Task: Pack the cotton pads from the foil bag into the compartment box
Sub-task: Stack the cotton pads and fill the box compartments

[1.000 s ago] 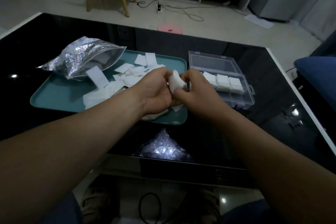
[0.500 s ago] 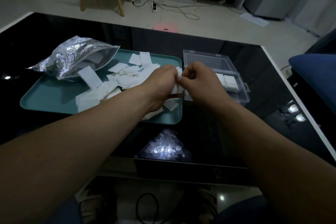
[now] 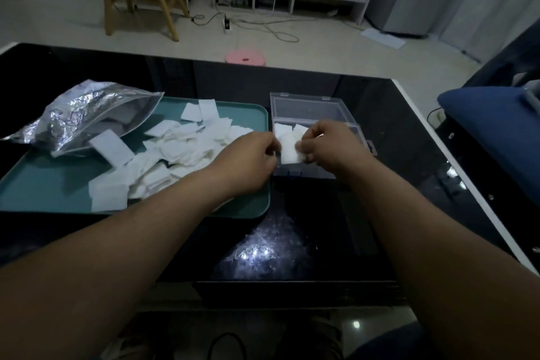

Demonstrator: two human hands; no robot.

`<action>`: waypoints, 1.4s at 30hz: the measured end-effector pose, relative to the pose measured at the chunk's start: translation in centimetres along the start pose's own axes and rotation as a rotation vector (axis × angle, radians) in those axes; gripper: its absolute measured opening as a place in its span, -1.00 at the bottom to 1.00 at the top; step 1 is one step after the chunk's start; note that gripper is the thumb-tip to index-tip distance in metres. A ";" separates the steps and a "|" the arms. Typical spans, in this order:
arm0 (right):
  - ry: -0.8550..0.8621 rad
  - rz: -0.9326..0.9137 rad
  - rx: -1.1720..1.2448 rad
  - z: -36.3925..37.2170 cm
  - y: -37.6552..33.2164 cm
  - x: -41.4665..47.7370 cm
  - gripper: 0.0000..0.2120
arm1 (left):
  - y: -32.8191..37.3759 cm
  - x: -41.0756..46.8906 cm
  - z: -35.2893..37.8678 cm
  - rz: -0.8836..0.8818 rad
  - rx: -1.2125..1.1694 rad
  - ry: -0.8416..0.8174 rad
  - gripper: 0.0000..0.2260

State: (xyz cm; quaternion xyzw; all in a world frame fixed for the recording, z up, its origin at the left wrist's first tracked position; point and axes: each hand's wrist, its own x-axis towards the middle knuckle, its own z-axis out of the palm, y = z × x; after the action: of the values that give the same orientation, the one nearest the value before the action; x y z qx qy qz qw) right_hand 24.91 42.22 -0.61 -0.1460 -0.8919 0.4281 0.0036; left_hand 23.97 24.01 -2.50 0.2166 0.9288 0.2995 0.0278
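A small stack of white cotton pads [image 3: 289, 149] is held between both hands over the left end of the clear compartment box [image 3: 309, 108], whose lid lies open behind it. My right hand [image 3: 330, 146] pinches the stack from the right. My left hand [image 3: 248, 161] touches its left edge with curled fingers; the grip there is partly hidden. Many loose cotton pads [image 3: 181, 152] lie heaped on the teal tray [image 3: 43, 193]. The crumpled foil bag [image 3: 84, 117] lies open at the tray's back left. The box's other compartments are hidden by my right hand.
Tray and box sit side by side on a glossy black table [image 3: 394, 184] with a white right edge. A blue cushion [image 3: 491, 123] is off to the right. Beyond the table are a pink stool [image 3: 245, 57], a wooden chair and floor cables.
Both hands have moved right from above the tray's corner to over the box, carrying the pad stack. The view has also tilted up a little.
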 end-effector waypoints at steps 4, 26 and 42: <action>0.007 0.018 -0.068 0.4 0.3 0.4 -0.86 | -0.5 0.0 0.7 0.046 0.050 0.044 -0.78; 0.018 -0.046 -0.427 2.7 1.1 0.8 -0.97 | -0.2 -0.3 1.9 0.129 0.209 -0.010 -0.77; -0.063 -0.562 -0.400 8.5 -5.9 -1.8 -0.87 | -6.1 -5.7 -8.1 -0.031 0.294 0.103 -0.79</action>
State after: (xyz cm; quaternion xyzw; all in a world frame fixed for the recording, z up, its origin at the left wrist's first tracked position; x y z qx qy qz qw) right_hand 23.98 31.76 -1.28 0.1211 -0.9631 0.2312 0.0650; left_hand 25.27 12.83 0.22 0.1885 0.9660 0.1707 -0.0471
